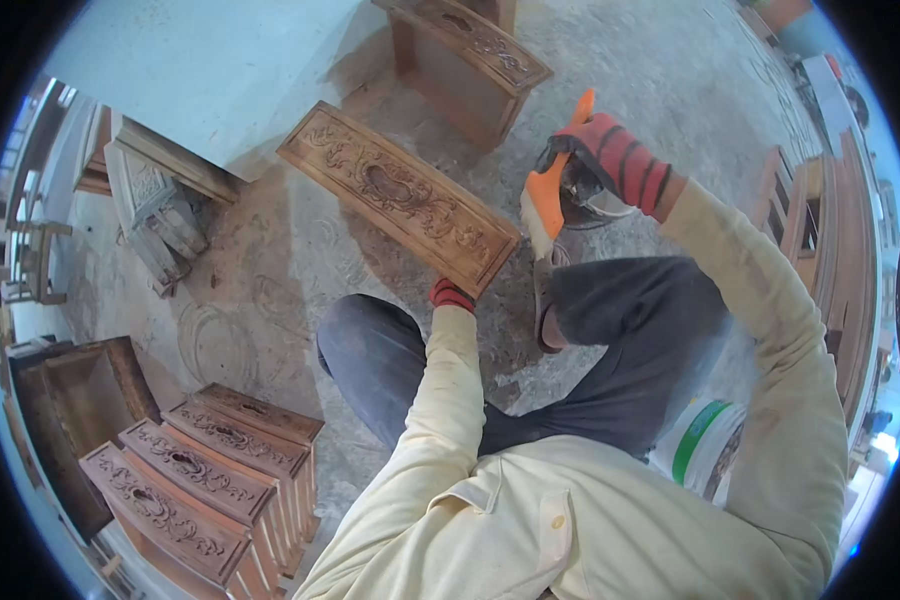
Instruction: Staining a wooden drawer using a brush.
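A brown wooden drawer front (400, 190), carved with scrolls around an oval centre, slants across the middle. My left hand (452, 293), in a red and black glove, is closed on its near end, with most of the fingers hidden underneath. To the right, my right hand (610, 155), in a striped red glove, grips a paintbrush (545, 200) with an orange handle and pale bristles pointing down. A shiny round container (595, 205) shows just below that hand, partly covered by it. The brush is apart from the drawer front.
Another carved drawer (460, 75) stands on the concrete floor at the far side. Several carved drawers (200, 460) are lined up at lower left, beside an open wooden box (80, 420). A white and green bucket (698, 445) is by my right leg. Wooden panels (825, 230) lean at right.
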`<state>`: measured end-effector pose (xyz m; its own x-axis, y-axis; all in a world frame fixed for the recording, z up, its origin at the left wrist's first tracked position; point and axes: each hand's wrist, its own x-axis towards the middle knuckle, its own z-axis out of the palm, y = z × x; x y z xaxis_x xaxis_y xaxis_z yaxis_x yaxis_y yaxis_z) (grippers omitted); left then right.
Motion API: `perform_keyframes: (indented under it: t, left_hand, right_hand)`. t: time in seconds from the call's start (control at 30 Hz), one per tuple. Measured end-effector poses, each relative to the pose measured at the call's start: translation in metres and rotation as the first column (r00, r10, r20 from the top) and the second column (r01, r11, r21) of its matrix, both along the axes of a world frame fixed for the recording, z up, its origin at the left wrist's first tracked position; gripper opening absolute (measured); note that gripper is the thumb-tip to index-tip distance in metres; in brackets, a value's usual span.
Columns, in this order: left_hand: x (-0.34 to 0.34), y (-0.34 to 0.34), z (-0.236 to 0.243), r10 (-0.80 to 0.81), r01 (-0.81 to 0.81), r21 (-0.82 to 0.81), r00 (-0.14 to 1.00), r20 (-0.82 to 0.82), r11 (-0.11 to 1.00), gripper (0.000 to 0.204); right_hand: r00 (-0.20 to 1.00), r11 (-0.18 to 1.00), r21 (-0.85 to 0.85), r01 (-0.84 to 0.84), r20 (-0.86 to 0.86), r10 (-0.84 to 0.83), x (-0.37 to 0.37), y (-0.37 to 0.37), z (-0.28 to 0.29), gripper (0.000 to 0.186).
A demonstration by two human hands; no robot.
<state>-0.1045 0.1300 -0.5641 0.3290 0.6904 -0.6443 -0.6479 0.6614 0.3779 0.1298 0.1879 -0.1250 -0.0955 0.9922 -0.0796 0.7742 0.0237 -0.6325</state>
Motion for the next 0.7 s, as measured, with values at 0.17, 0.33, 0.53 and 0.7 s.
perform_keyframes:
  t: [0.17, 0.33, 0.53, 0.7]
  left_hand:
    - [-0.024, -0.011, 0.005, 0.25, -0.204, -0.25, 0.953, 0.172, 0.947, 0.05]
    - [-0.032, -0.028, 0.018, 0.375, -0.36, -0.276, 0.927, 0.002, 0.891, 0.049]
    - [-0.011, -0.011, 0.022, 0.392, -0.404, -0.171, 0.915, -0.098, 0.899, 0.048]
    - [-0.014, -0.015, 0.017, 0.394, -0.423, -0.098, 0.891, -0.225, 0.901, 0.047]
  right_hand:
    - [0.966, 0.917, -0.32, -0.238, -0.177, 0.189, -0.011, 0.054, -0.037, 0.019]
    - [0.77, 0.77, -0.638, 0.015, -0.484, -0.415, -0.06, 0.105, -0.04, 0.018]
    - [0.513, 0.819, -0.569, 0.064, -0.685, -0.517, -0.096, 0.193, -0.056, 0.016]
    - [0.39, 0.826, -0.553, -0.109, -0.788, -0.476, -0.121, 0.245, -0.056, 0.019]
